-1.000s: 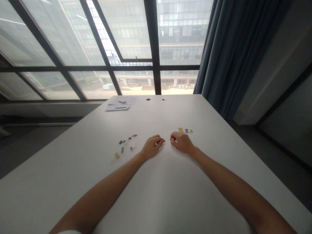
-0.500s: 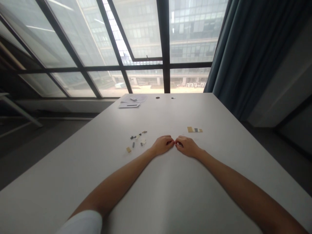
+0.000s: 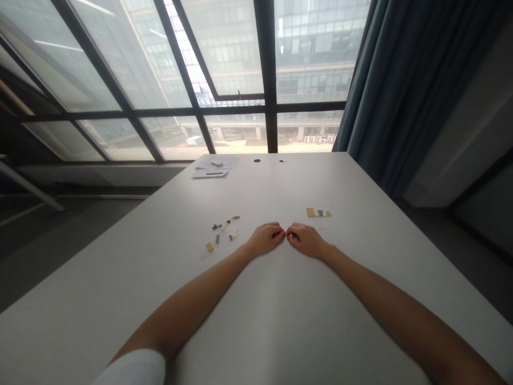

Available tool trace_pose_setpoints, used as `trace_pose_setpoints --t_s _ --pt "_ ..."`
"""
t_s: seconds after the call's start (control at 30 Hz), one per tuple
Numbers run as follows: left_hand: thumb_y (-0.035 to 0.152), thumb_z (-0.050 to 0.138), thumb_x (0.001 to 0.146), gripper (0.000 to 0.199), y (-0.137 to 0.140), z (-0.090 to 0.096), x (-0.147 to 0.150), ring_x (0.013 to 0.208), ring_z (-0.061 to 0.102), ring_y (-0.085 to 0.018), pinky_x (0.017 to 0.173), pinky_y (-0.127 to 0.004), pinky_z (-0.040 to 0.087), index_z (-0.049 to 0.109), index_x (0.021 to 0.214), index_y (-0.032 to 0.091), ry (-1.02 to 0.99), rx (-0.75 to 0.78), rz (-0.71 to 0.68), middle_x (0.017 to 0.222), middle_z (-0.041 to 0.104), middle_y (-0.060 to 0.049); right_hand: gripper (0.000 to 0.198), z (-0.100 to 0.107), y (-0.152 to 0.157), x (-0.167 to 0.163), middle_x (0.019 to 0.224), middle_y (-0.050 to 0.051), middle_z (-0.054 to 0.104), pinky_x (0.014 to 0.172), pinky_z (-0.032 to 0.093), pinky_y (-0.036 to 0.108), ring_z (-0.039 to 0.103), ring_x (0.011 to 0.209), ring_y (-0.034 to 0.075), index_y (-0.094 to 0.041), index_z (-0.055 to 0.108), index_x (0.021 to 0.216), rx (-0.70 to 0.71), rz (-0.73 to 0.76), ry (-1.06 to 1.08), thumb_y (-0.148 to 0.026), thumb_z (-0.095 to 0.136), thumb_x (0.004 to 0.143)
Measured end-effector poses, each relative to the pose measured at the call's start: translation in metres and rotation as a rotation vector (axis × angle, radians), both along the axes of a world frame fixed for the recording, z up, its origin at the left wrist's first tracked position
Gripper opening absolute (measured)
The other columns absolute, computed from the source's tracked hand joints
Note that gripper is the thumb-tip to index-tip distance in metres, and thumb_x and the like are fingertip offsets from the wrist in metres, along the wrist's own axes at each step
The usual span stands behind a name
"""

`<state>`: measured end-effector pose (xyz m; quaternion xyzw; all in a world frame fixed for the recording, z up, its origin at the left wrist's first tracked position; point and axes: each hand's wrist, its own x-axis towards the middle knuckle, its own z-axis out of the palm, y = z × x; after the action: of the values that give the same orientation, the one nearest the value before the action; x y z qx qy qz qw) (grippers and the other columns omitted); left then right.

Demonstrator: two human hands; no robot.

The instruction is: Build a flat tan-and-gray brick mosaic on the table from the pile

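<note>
My left hand and my right hand meet fingertip to fingertip low over the white table. Both have their fingers pinched together, and whatever lies between them is too small or hidden to name. Left of my left hand several small building bricks are scattered, among them a tan brick, a grey brick and a white brick. Beyond my right hand lies a flat row of joined bricks in tan, white and grey.
Papers with a dark strip on them lie at the table's far left. Two small dark round spots, one a cable hole, mark the far edge. A large window stands behind the table, with a blue curtain to the right.
The whole view has shifted slightly to the left. My hands stay together in the same pinched pose, and the bricks lie as before.
</note>
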<state>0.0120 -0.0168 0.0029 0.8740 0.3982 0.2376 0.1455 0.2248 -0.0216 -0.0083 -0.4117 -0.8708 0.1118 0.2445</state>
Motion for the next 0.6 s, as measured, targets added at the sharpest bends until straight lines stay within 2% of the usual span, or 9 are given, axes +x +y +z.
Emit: trace_pose_setpoints --t_s 0.6 --pt "0.031 0.050 0.095 0.028 0.0002 -0.0017 0.0002 0.076 0.060 -0.014 0.070 -0.025 0.042 0.075 0.088 0.021 0.008 -0.004 0.012 0.083 0.067 -0.003 0.009 0.0005 0.0000 0.0000 0.085 0.002 0.064 0.076 0.040 0.025 0.057 0.082 0.016 -0.021 0.068 0.089 -0.004 0.003 0.011 -0.020 0.058 0.090"
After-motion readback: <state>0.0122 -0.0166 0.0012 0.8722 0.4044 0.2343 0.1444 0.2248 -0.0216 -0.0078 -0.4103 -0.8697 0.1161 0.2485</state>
